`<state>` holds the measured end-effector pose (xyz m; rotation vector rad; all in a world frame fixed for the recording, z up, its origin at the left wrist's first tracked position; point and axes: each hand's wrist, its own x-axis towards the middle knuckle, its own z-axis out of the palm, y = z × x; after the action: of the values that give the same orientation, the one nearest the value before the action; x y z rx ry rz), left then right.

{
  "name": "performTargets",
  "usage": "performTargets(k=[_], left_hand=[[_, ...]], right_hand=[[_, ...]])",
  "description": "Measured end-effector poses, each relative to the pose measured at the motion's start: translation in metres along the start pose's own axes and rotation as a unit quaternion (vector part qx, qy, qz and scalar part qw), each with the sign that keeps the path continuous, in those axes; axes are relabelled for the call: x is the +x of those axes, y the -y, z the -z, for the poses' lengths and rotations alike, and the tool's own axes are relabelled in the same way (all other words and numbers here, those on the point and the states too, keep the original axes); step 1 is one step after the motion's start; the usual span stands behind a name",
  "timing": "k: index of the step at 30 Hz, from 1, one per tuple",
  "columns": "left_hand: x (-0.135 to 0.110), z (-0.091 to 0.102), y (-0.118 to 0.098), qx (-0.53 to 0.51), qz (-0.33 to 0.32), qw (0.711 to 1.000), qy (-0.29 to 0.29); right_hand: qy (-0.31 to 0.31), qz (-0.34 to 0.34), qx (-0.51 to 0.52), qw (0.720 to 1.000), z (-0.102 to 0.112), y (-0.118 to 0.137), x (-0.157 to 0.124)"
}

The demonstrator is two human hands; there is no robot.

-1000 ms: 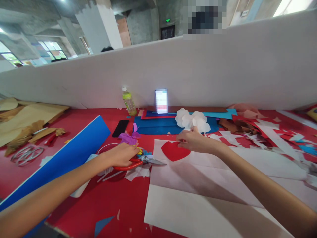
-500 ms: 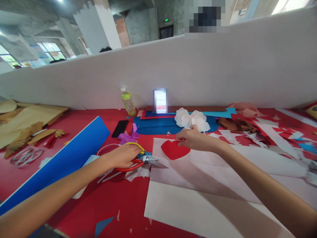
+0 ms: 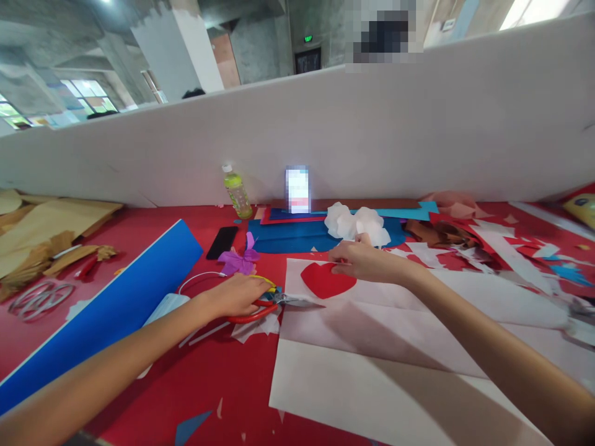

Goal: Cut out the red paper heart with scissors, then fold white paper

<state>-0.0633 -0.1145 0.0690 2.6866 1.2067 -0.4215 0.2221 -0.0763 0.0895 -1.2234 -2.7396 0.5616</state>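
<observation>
My left hand is closed around the handles of a pair of scissors, one red and one yellow. Its metal blades point right, over the left edge of a large sheet of white paper, with the tip just below a red paper heart. My right hand pinches the heart's upper right edge with the fingertips, above the white sheet. Just beyond that hand lies a white paper flower shape. A purple paper flower lies behind my left hand.
A blue board slants beside my left forearm. A dark phone, a drink bottle and a lit phone stand or lie farther back, before a white partition. Paper scraps cover the right; brown paper lies left.
The scissors have swung slightly, their tip now farther right and higher, and the blades look closer together. My right hand stays at the heart. The whole view has shifted a little.
</observation>
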Motion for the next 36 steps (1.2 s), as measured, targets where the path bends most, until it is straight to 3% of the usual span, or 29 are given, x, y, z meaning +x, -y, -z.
performTargets(k=[7,13,21,36], left_hand=[[-0.004,-0.003,0.003,0.027,-0.003,1.000,0.011],[0.005,-0.008,-0.004,0.010,-0.026,0.998,-0.058],[0.016,-0.019,-0.014,-0.020,-0.016,0.996,-0.080],[0.019,-0.021,-0.019,0.020,0.011,0.998,-0.055]], right_hand=[[0.000,-0.022,0.008,1.000,0.002,-0.002,0.000],[-0.013,-0.022,0.021,0.999,0.005,-0.003,-0.003],[-0.016,-0.026,0.021,0.999,0.008,-0.006,-0.008],[-0.052,-0.041,0.006,0.998,0.008,-0.016,-0.007]])
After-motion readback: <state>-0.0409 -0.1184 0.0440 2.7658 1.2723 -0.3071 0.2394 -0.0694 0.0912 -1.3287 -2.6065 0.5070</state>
